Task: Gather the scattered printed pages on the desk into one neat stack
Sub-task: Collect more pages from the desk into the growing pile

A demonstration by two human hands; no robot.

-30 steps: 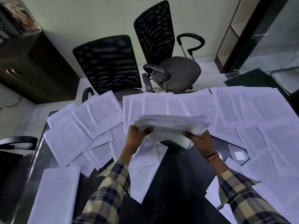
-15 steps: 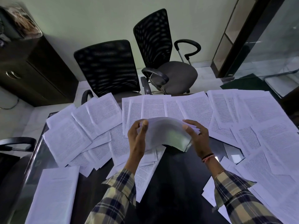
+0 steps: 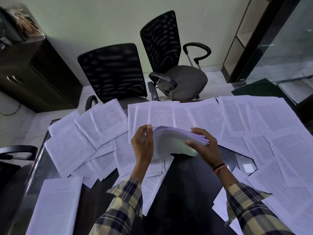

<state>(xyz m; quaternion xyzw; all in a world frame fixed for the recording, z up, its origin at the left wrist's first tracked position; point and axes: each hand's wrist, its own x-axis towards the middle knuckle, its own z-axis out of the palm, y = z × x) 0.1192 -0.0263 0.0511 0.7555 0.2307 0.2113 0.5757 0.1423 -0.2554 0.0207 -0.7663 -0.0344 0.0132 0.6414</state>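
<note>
I hold a bent bundle of white printed pages (image 3: 171,141) above the dark desk (image 3: 183,192), with its blank underside toward me. My left hand (image 3: 144,146) grips its left edge, thumb on top. My right hand (image 3: 204,145) grips the fanned right edge, fingers over the top and thumb beneath. Scattered printed pages (image 3: 183,116) cover the far half of the desk, more lie at the left (image 3: 67,148) and at the right (image 3: 284,150). A separate squared stack of pages (image 3: 55,206) lies at the near left.
Two black mesh office chairs (image 3: 113,72) (image 3: 171,53) stand behind the desk. A dark cabinet (image 3: 33,73) is at the far left, a chair armrest (image 3: 18,150) by the desk's left edge, and a glass partition (image 3: 284,48) at the right.
The bundle went from crumpled and loosely held to bowed upward between both hands, and its right edge now fans under my right fingers. The camera has tilted down a little.
</note>
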